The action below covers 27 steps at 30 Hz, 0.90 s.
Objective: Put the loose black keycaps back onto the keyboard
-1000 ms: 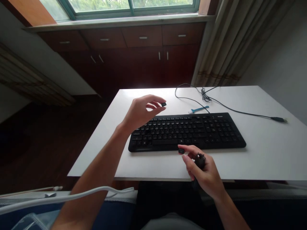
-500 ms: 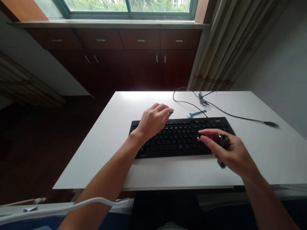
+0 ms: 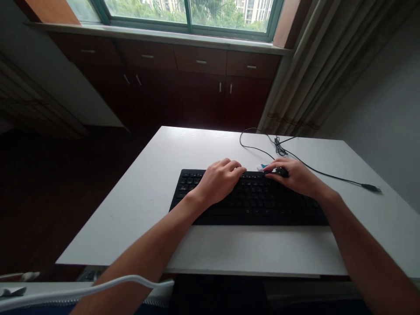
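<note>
A black keyboard lies on the white table in front of me. My left hand rests over its left middle part, fingers bent together at the top key row. Whatever those fingertips pinch is hidden. Over the keyboard's upper right part, my right hand is closed, thumb and forefinger pinching at the top row. Inside it is a dark object with shiny spots, whose kind I cannot make out. A blue brush with pale bristles lies just behind the keyboard, mostly covered by my right hand.
The keyboard's thin black cable is bunched at the back of the white table, its plug lying at the right. A white cable crosses the lower left. Brown cabinets stand beyond, below a window; a curtain hangs to the right.
My right hand has moved up and left, from above the keyboard's front to its top row, covering most of the brush. My left hand has shifted slightly right; its small black piece is now hidden.
</note>
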Motion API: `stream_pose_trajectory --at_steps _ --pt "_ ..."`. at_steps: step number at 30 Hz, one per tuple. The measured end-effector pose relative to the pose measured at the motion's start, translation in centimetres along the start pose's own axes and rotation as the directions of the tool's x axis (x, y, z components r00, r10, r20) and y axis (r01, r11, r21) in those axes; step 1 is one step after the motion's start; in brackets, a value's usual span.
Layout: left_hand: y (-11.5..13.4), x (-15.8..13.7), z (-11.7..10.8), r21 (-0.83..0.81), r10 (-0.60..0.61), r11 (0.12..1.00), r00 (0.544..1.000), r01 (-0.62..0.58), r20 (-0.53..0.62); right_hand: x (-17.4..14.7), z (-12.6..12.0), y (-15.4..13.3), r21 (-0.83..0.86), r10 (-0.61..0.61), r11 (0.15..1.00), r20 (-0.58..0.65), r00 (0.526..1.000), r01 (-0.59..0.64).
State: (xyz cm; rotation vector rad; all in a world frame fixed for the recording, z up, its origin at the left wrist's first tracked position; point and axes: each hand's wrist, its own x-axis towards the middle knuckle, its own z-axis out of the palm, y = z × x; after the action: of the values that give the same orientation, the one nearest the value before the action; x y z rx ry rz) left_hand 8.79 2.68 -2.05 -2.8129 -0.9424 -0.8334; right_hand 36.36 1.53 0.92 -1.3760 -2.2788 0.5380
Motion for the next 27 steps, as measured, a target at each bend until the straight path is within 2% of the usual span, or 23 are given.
stream_pose_trajectory --at_steps 13,21,27 --pt "-0.1 -0.1 0.2 -0.069 -0.054 0.996 0.998 0.055 0.018 -1.1 0.3 0.4 -0.005 0.003 1.000 -0.044 0.999 -0.003" --pt "-0.3 -0.3 0.4 -0.094 -0.086 0.992 0.996 0.086 0.005 -2.3 -0.7 1.2 -0.017 0.000 1.000 -0.183 0.983 -0.003" --pt "-0.4 -0.3 0.5 -0.105 -0.083 0.991 0.997 0.082 -0.006 -3.0 -1.9 2.4 -0.019 0.017 1.000 -0.161 0.987 -0.020"
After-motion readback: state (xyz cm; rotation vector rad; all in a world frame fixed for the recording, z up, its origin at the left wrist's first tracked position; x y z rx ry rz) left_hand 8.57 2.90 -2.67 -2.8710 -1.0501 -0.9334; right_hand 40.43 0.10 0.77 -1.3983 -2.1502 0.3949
